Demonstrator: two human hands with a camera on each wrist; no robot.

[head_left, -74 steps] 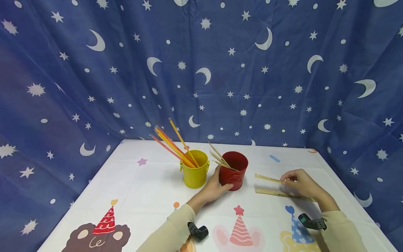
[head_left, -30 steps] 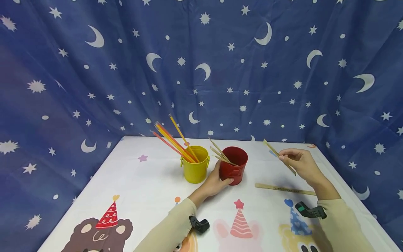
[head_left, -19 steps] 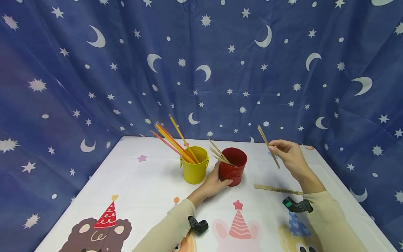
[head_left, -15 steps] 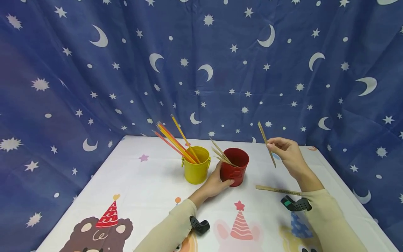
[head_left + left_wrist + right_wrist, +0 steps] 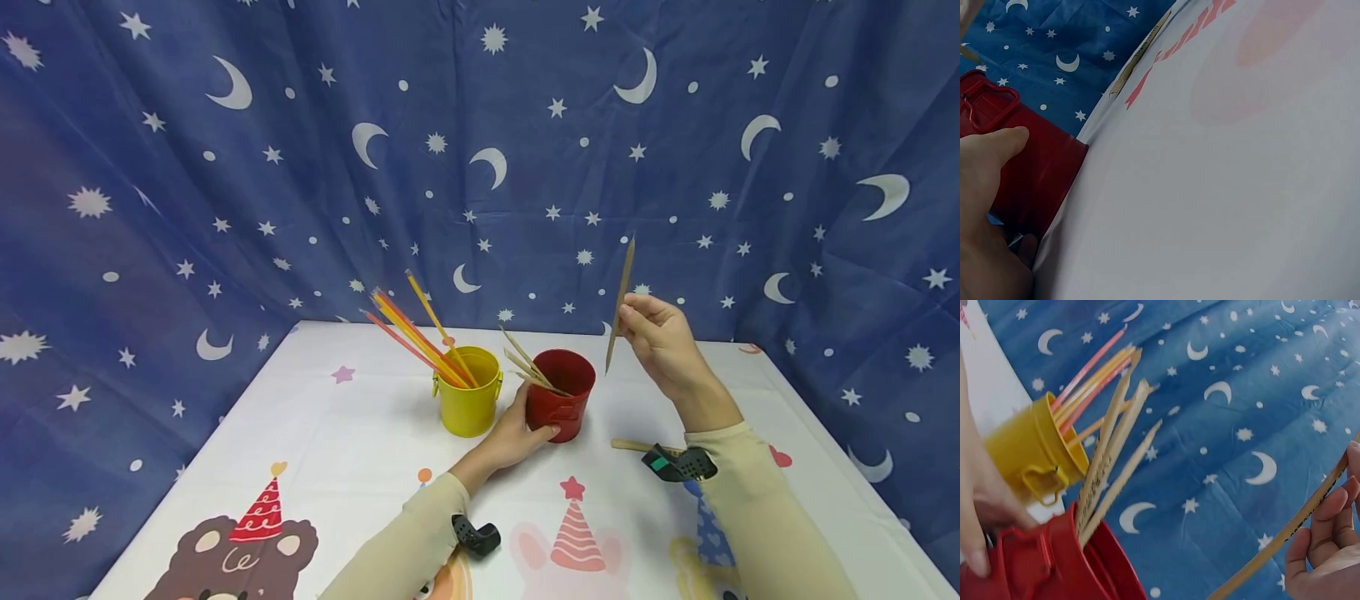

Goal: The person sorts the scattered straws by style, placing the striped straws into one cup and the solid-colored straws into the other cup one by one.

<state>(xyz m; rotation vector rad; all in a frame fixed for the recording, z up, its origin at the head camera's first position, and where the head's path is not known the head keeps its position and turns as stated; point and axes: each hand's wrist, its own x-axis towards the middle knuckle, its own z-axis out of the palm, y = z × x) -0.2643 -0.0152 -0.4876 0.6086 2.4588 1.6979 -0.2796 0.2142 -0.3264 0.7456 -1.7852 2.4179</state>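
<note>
My left hand (image 5: 513, 437) grips the side of a red bucket (image 5: 558, 406) on the white table (image 5: 337, 450); in the left wrist view the thumb lies on the red bucket (image 5: 1029, 181). Several wooden sticks (image 5: 528, 368) lean in it. My right hand (image 5: 660, 337) pinches one wooden stick (image 5: 619, 304) nearly upright, above and to the right of the bucket's rim. The right wrist view shows that stick (image 5: 1285, 534) in my fingers (image 5: 1329, 540), the red bucket (image 5: 1054, 565) and its sticks (image 5: 1113, 462).
A yellow bucket (image 5: 467, 402) with several coloured sticks (image 5: 416, 337) stands just left of the red one. Another wooden stick (image 5: 630, 446) lies on the table behind my right wrist. A blue star-and-moon cloth (image 5: 480, 150) hangs behind and beside the table.
My right hand lifted a wooden stick off the table, raised it and swung it upright while moving left toward the red bucket. The left hand kept its hold on the bucket.
</note>
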